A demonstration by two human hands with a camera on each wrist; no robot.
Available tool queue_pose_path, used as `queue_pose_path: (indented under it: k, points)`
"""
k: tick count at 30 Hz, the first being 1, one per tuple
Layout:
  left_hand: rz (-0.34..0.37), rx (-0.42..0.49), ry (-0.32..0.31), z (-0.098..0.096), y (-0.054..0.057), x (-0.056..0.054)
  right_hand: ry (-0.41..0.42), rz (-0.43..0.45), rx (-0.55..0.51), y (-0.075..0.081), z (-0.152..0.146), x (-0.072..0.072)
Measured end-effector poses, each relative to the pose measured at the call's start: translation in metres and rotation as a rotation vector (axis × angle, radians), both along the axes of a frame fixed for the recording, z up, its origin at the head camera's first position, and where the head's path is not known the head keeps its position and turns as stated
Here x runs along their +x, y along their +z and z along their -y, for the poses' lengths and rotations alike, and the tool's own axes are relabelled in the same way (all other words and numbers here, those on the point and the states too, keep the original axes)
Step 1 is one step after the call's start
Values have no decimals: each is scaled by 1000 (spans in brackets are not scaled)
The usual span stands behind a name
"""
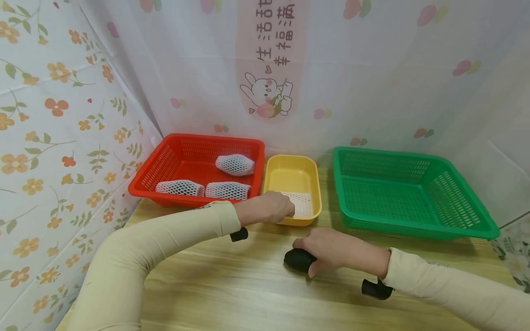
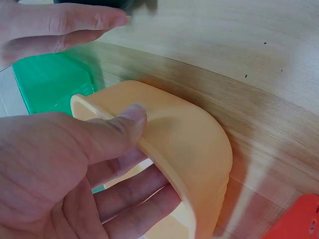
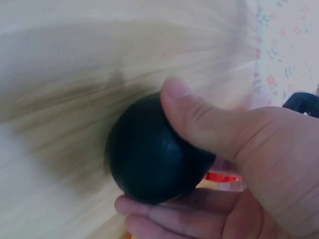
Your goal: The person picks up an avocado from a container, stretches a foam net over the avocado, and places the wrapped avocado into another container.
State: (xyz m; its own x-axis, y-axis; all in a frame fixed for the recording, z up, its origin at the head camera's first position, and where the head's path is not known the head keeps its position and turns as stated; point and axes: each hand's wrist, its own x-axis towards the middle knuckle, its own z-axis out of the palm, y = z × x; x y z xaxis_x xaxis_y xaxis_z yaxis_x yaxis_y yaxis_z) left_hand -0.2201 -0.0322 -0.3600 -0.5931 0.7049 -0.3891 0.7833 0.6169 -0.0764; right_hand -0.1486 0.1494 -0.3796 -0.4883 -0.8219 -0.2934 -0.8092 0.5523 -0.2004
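Note:
In the head view my right hand (image 1: 331, 248) holds a dark, avocado-shaped fruit (image 1: 297, 260) low over the table. Its smooth, dark green-black end (image 3: 154, 154) shows between thumb and fingers in the right wrist view. My left hand (image 1: 273, 207) reaches over the front left corner of the yellow tray (image 1: 290, 161). White foam nets (image 1: 304, 204) lie inside that tray, by the fingers. In the left wrist view the thumb lies over the tray's outer wall (image 2: 184, 124) and the fingers go inside the rim. The fingertips are hidden, so I cannot tell what they hold.
A red basket (image 1: 198, 138) stands at the back left, with several foam-netted items, including one netted piece (image 1: 235, 164). To the right of the yellow tray is a green basket (image 1: 385, 193). Printed cloth (image 1: 198, 69) hangs behind the wooden table (image 1: 232, 285).

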Motion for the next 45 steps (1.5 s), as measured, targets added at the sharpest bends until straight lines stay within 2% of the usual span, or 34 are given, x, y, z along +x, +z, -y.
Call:
queue_pose_path:
  k: [6, 13, 18, 25, 29, 36, 40, 45]
  points:
    - [48, -9, 10, -4, 4, -3, -11, -35, 21, 0, 5, 6]
    - [71, 12, 37, -7, 19, -15, -19, -22, 15, 0, 8, 6]
    - [37, 89, 62, -9, 28, -26, -30, -27, 34, 2, 7, 7]
    - [1, 116, 67, -15, 29, -37, -51, -6, 45, 2, 7, 9]
    - [-3, 68, 72, -20, 30, -42, -56, -8, 35, 1, 6, 7]
    - [30, -95, 87, -32, 42, -42, -62, -10, 21, 0, 4, 6]
    - [54, -100, 116, -38, 43, -44, -56, -15, 7, 1, 3, 6]
    - [74, -127, 168, -43, 38, -43, -51, -12, -8, 1, 1, 6]
